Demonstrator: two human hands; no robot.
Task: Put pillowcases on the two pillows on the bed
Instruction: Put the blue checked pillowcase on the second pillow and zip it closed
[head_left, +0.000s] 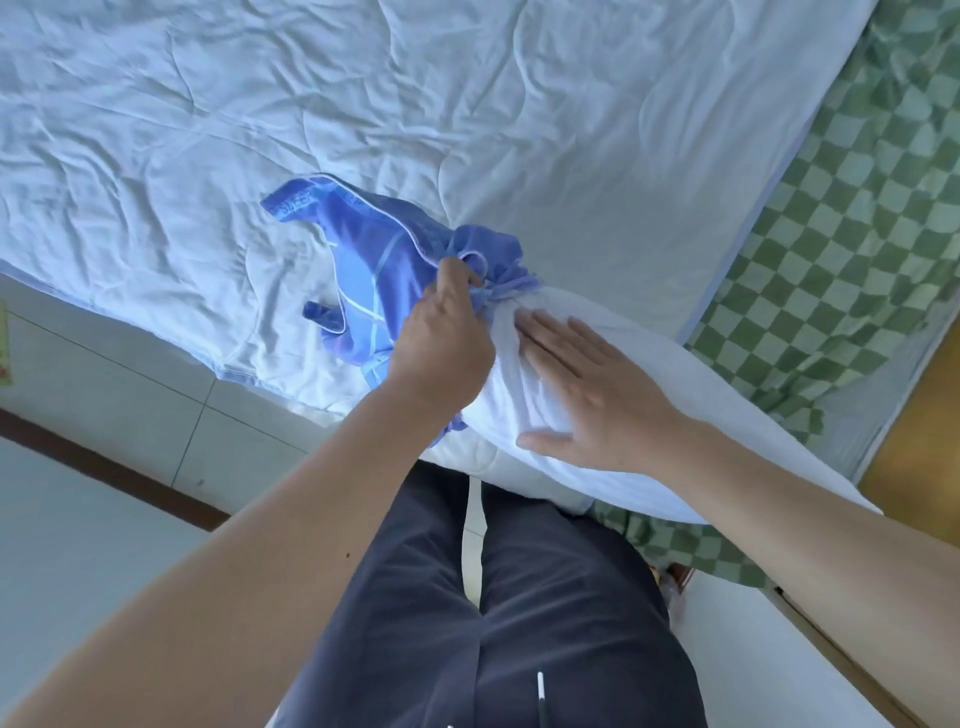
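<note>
Pillowcase: thin blue cloth, slight sheen, paler piping along its edges, bunched and creased. Pillow: white cloth, matt, soft, fine wrinkles. Quilt over the bed: pale blue cloth, matt, stitched lines, heavily creased. Sheet at the bed's right edge: green-and-pale checked cloth, matt. Trousers: dark smooth cloth. Floor: pale tiles, faintly glossy.

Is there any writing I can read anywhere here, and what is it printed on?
"SLEEP", roughly: pale letters woven along the border band of the blue pillowcase, near its far corner; blurred, so the spelling is uncertain.
More letters run further along the same band, too blurred to read.
Nothing legible on the pillow, quilt or checked sheet.
</note>
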